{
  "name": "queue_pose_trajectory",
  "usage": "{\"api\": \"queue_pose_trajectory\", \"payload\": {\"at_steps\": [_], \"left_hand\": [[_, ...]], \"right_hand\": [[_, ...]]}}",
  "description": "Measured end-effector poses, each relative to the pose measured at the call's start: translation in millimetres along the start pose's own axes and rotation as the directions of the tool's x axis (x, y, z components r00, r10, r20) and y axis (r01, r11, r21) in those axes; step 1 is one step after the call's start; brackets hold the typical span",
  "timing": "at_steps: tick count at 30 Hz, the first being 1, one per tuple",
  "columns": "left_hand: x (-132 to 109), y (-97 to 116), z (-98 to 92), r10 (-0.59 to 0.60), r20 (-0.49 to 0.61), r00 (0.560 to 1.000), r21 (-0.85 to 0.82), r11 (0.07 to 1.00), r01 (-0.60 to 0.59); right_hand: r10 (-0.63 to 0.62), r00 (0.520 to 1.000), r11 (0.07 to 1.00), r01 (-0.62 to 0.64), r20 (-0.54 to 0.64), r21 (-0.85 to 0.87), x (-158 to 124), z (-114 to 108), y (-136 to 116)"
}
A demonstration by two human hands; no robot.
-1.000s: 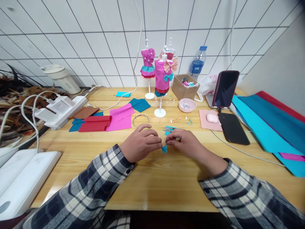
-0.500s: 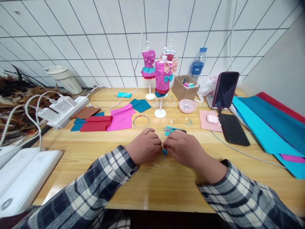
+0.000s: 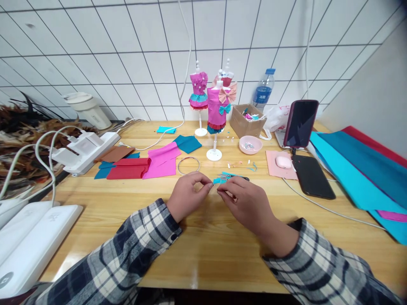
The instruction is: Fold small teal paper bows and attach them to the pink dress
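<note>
My left hand (image 3: 190,195) is closed in a pinch above the table. A tiny dark speck shows at its fingertips, too small to name. Just to its right, my right hand (image 3: 246,203) also pinches with thumb and forefinger, a small gap between the two hands. What its fingertips hold, if anything, cannot be made out. Thread snips (image 3: 243,178) with black handles lie right behind my right hand, partly covered by it. Small turquoise fabric pieces (image 3: 217,181) lie by the blades. Farther back stands a mini dress form (image 3: 217,108) in a pink dress with bows.
Behind the hands lie a metal ring (image 3: 188,166), pink cloth (image 3: 162,159) and red cloth (image 3: 130,168). A pink bowl (image 3: 251,145) and a cardboard box (image 3: 246,123) stand farther back. Right are a black phone (image 3: 313,177) and a cable (image 3: 333,214); left, a power strip (image 3: 92,154).
Both hands have gone from close together, low over the table, to slightly apart in a pinch. The small teal piece seen under the fingers is no longer visible there. The view has tilted slightly upward.
</note>
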State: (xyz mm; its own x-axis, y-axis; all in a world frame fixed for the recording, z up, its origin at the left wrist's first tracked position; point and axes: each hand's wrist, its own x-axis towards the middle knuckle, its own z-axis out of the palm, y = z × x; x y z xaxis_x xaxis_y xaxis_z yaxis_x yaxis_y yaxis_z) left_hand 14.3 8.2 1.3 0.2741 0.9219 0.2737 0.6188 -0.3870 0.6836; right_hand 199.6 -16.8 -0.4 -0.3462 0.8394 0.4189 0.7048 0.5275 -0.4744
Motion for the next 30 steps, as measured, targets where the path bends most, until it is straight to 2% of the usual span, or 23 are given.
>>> {"api": "queue_pose_trajectory", "payload": {"at_steps": [2,4,6,8,10,12,15,17,20,23,26,30], "left_hand": [[1,-1,-0.7,-0.014,-0.022,1.000,-0.138,0.990,0.010],[1,-2,-2.7,0.057,-0.053,0.997,-0.189,0.980,-0.066],[0,-4,-6.7,0.238,-0.064,0.969,-0.119,0.962,-0.244],[-2,-6,-12.5,0.456,-0.003,0.890,0.026,0.890,-0.456],[-2,-6,-18.4,0.607,0.108,0.788,0.159,0.771,-0.616],[-3,-4,-22.4,0.671,0.205,0.713,0.244,0.670,-0.701],[-2,0,-23.2,0.678,0.308,0.667,0.333,0.580,-0.743],[-2,2,-21.3,0.652,0.356,0.669,0.388,0.548,-0.741],[-3,2,-17.6,0.616,0.407,0.675,0.453,0.505,-0.735],[-3,-2,-14.0,0.603,0.420,0.678,0.464,0.500,-0.732],[-3,-2,-10.8,0.555,0.425,0.715,0.446,0.559,-0.699],[-4,4,-8.2,0.411,0.422,0.808,0.413,0.706,-0.575]], "right_hand": [[0.105,0.994,0.975,-0.098,-0.023,0.200,3,2,1],[0.223,0.974,0.894,-0.221,0.040,0.391,7,5,4],[0.301,0.931,0.774,-0.366,0.208,0.517,11,7,9],[0.278,0.886,0.704,-0.451,0.372,0.549,13,8,17],[0.186,0.889,0.749,-0.404,0.419,0.525,15,8,25],[0.065,0.923,0.854,-0.248,0.378,0.458,14,8,31],[-0.113,0.939,0.953,0.010,0.324,0.302,12,7,35],[-0.174,0.934,0.975,0.118,0.313,0.189,10,6,33],[-0.191,0.938,0.981,0.193,0.290,0.023,7,2,27],[-0.260,0.931,0.942,0.303,0.257,-0.143,6,-1,22],[-0.350,0.897,0.869,0.418,0.269,-0.265,6,-5,17],[-0.384,0.882,0.815,0.462,0.272,-0.349,6,-10,7]]}}
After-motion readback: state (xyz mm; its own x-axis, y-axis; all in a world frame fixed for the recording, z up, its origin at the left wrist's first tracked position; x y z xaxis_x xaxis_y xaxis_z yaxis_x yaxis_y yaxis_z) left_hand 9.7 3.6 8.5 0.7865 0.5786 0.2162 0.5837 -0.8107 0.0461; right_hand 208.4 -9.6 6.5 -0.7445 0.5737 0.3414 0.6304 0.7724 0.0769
